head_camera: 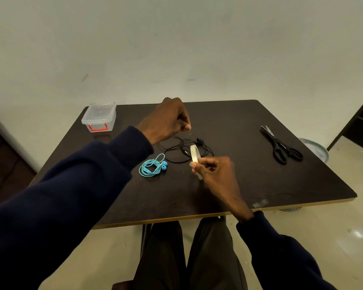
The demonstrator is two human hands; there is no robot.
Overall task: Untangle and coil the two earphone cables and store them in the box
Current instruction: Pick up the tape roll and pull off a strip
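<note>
The blue earphone cable point(153, 166) lies coiled on the dark table point(260, 185), left of centre. Behind it, the black earphone cable point(177, 150) sprawls in loose loops. My right hand point(213, 170) grips a thin roll of pale tape point(195, 154), held upright just above the black cable. My left hand point(169, 119) is raised over the far side of the black cable. Its thumb and fingers pinch together on what looks like the tape's free end, though the strip is barely visible. The clear box point(99, 117), with a red latch and its lid on, stands at the far left corner.
Black scissors point(281, 146) lie closed at the right side of the table. A round grey object point(316, 148) sits on the floor past the right edge. A pale wall stands behind the table. My legs are under the near edge.
</note>
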